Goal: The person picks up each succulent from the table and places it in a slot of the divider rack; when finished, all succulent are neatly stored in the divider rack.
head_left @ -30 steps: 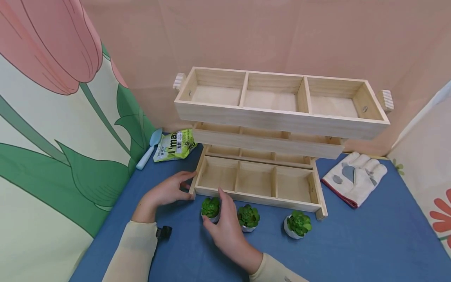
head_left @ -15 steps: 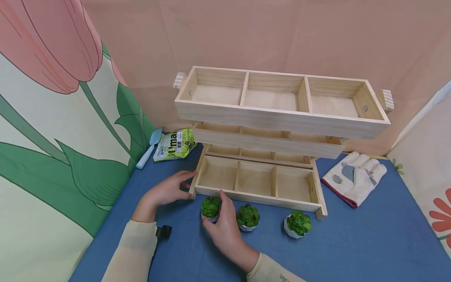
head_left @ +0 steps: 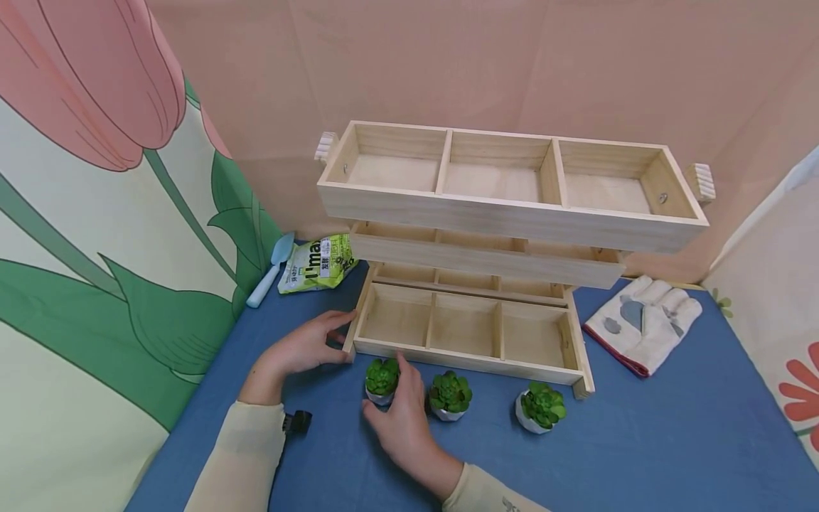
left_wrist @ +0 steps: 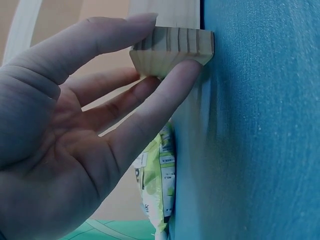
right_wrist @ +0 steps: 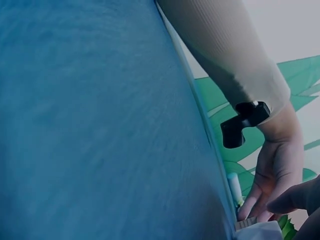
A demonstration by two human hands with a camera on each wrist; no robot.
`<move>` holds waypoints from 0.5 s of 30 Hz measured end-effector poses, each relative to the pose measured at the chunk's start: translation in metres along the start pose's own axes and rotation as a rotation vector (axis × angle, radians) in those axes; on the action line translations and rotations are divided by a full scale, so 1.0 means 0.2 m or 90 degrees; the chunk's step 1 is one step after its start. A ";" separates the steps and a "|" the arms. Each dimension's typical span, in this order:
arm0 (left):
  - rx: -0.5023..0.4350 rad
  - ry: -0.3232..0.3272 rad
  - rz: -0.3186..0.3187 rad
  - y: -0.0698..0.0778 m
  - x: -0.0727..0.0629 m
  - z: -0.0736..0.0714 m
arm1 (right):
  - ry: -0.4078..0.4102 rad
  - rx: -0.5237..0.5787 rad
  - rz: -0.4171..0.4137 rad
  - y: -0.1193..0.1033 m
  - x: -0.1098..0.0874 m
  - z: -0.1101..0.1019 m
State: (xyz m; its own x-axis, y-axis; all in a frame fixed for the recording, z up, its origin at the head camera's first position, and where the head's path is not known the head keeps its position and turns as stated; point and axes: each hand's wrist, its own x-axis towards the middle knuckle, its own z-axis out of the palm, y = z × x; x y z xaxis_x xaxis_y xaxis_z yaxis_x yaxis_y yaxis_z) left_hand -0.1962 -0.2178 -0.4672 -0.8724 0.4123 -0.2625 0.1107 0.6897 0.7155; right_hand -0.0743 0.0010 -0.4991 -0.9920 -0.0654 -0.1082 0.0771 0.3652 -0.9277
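Note:
My left hand (head_left: 307,346) pinches the front left foot of the tiered wooden planter stand (head_left: 473,366). In the left wrist view, its thumb and fingers (left_wrist: 175,90) lie on either side of the squared wooden end (left_wrist: 172,42). My right hand (head_left: 406,423) is beside the left potted succulent (head_left: 382,377), thumb and index finger spread around its near right side. This plant stands upright on the cloth before the lowest tray; its white pot (right_wrist: 260,231) shows at the bottom of the right wrist view. A second succulent (head_left: 451,395) and a third (head_left: 541,407) stand to the right.
The stand's top tray (head_left: 512,213) juts out above the lower ones, each split into three compartments. At the back left lie a light blue trowel (head_left: 271,270) and a green-white bag (head_left: 318,264). A white work glove (head_left: 643,323) lies to the right on the blue cloth (head_left: 672,441).
My right hand has drawn slightly back towards me, showing more of the left pot. The succulents and my left hand have stayed in place.

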 end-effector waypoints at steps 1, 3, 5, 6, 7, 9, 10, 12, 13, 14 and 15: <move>-0.001 0.000 -0.001 0.00 0.00 0.00 | 0.002 0.003 0.005 0.00 0.00 0.00; -0.001 -0.002 0.002 0.00 0.00 0.00 | 0.007 0.003 0.011 0.01 0.00 0.01; -0.002 -0.004 0.005 0.00 0.00 0.00 | 0.014 0.003 0.015 0.01 0.00 0.01; -0.002 -0.005 0.004 0.01 0.00 0.00 | 0.019 0.001 0.017 0.01 0.01 0.01; -0.003 -0.006 0.006 0.01 0.00 0.00 | 0.025 -0.002 0.017 0.01 0.01 0.01; -0.002 -0.009 0.009 0.01 0.00 0.00 | 0.035 -0.005 0.019 0.00 0.01 0.01; -0.005 -0.008 0.006 0.01 0.00 0.00 | 0.040 -0.006 0.020 0.00 0.01 0.01; -0.007 -0.008 0.004 0.02 0.00 0.00 | 0.049 -0.008 0.023 0.00 0.02 0.01; -0.008 -0.007 0.004 0.02 0.00 0.00 | 0.053 -0.008 0.024 0.00 0.02 0.01; -0.008 -0.007 0.002 0.02 0.00 0.00 | 0.055 -0.008 0.026 0.00 0.02 0.02; -0.008 -0.005 0.001 0.02 0.00 0.00 | 0.057 -0.009 0.028 0.00 0.02 0.02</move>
State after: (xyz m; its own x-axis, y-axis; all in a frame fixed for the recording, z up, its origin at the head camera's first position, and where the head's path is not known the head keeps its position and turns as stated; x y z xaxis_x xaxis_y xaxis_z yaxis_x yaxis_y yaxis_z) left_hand -0.1947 -0.2149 -0.4643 -0.8683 0.4180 -0.2671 0.1053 0.6815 0.7242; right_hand -0.0785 -0.0024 -0.5007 -0.9926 0.0345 -0.1160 0.1204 0.3791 -0.9175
